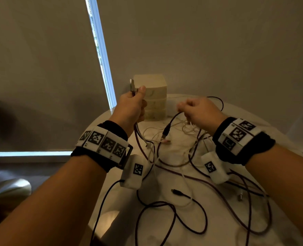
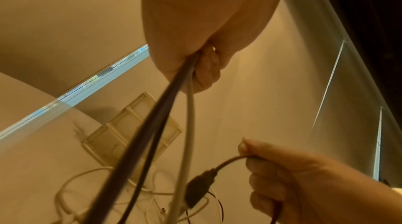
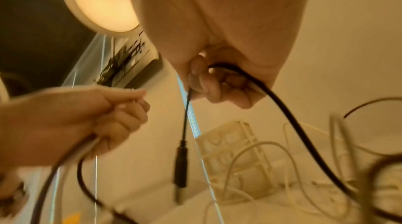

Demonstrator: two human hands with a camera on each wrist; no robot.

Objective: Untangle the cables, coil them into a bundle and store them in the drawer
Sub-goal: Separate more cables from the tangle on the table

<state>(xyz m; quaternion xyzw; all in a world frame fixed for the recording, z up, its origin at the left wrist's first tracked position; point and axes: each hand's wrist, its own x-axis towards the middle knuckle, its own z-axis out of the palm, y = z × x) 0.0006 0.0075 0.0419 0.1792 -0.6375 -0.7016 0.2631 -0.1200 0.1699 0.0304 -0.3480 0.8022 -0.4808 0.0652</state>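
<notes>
Left hand (image 1: 133, 105) grips two cable ends, right hand (image 1: 198, 112) pinches a black cable (image 3: 289, 116) (plug dangling); pulling apart likely tightens the tangle (image 1: 173, 148) on the table (image 1: 236, 219).

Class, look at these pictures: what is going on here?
A person is sorting tangled cables over a white table. The left hand grips a dark cable and a white cable together, raised. The right hand holds a black cable near its plug. The drawer unit stands behind, shut; nothing is coiled yet.
</notes>
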